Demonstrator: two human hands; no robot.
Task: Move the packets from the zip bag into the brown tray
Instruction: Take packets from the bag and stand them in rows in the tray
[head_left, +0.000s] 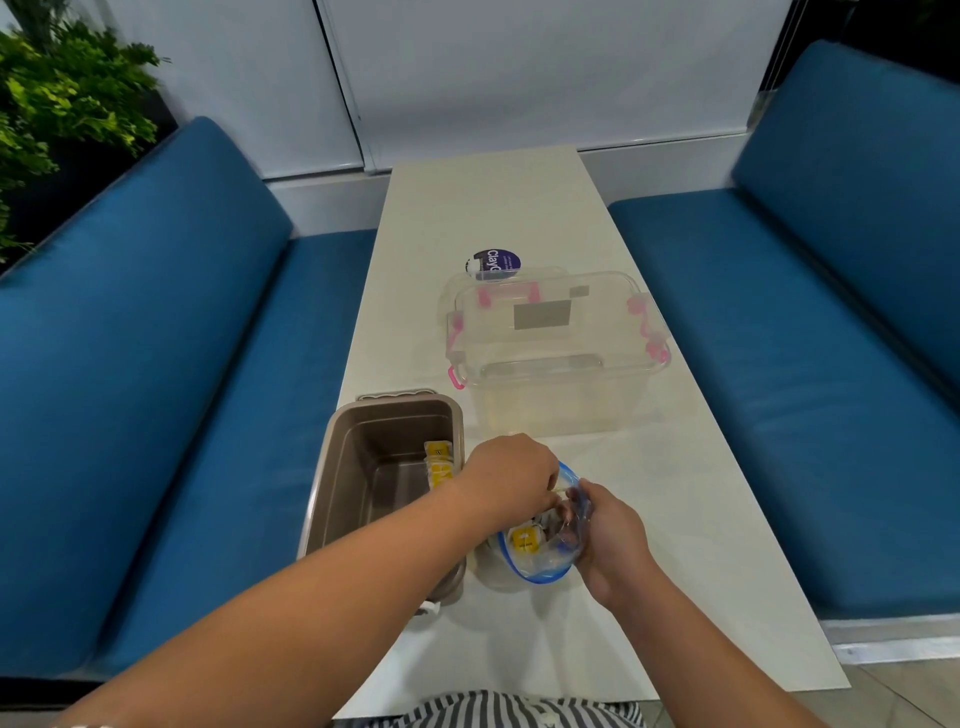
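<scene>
**Now, both hands hold the zip bag's mouth**

On my remote feed from the head camera, the left hand (511, 478) reaches across the brown tray (332, 467) to the zip bag (540, 564). Its fingers are curled and pinch the left side of the bag's blue-edged rim. The right hand (608, 535) grips the rim from the other side, thumb and fingers wrapped around the plastic, so the mouth gapes between them. I can see one yellow packet (523, 538) inside the bag, with more clear wrapping around it that I cannot count. Other yellow packets (439, 462) lie in the tray, against its right wall. Tray and bag sit side by side at the near end of the pale table (675, 519). Farther along stands a clear storage box (556, 358) with pink latches, and a round purple tub (497, 262) sits just behind it. Blue benches (156, 364) flank the table.
</scene>
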